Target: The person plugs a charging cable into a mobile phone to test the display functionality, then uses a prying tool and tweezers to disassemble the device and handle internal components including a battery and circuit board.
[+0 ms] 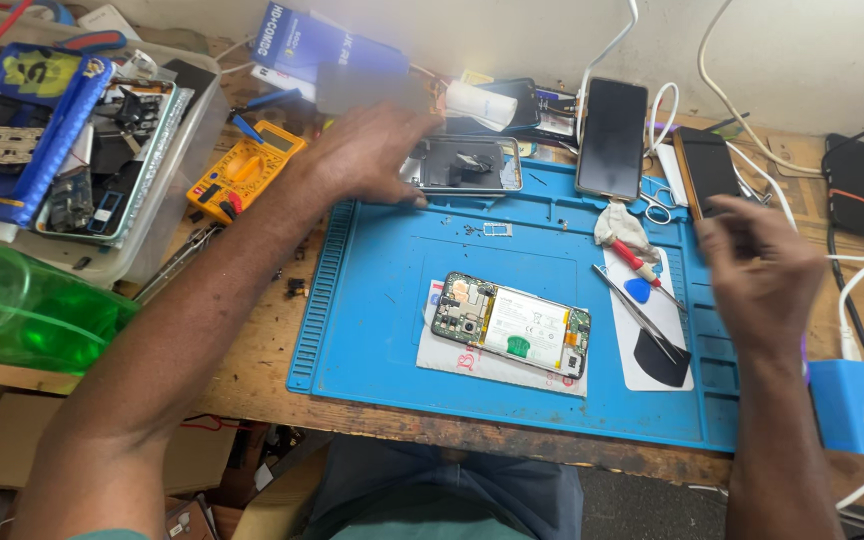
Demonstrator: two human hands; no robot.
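At the far left a green plastic bottle (27,315) lies on its side at the counter's (252,340) edge; behind it a clear tub (167,215) holds a blue case (22,125) and loose phone parts; just right of the tub sits a yellow multimeter (244,170). The left hand (362,150) reaches forward over the upper left corner of the blue work mat (372,330), fingers spread and flat, open, fingertips touching the near edge of a phone frame (467,165) that lies at the mat's back rim; it grips nothing. In the middle of the mat an opened phone (510,325), back cover off with circuit board and white battery showing, rests on a white sheet (492,368), apart from both hands. Behind it a dark phone (611,138) lies face up with a white cable. Right of the opened phone, tweezers (637,312), a red-handled screwdriver (638,262) and a blue pick (638,291) rest on a white card. The right hand (760,265) hovers above the mat's right edge, blurred; its fingers curl inward, but whether it holds anything I cannot tell. A blue box (862,405) sits at the far right.
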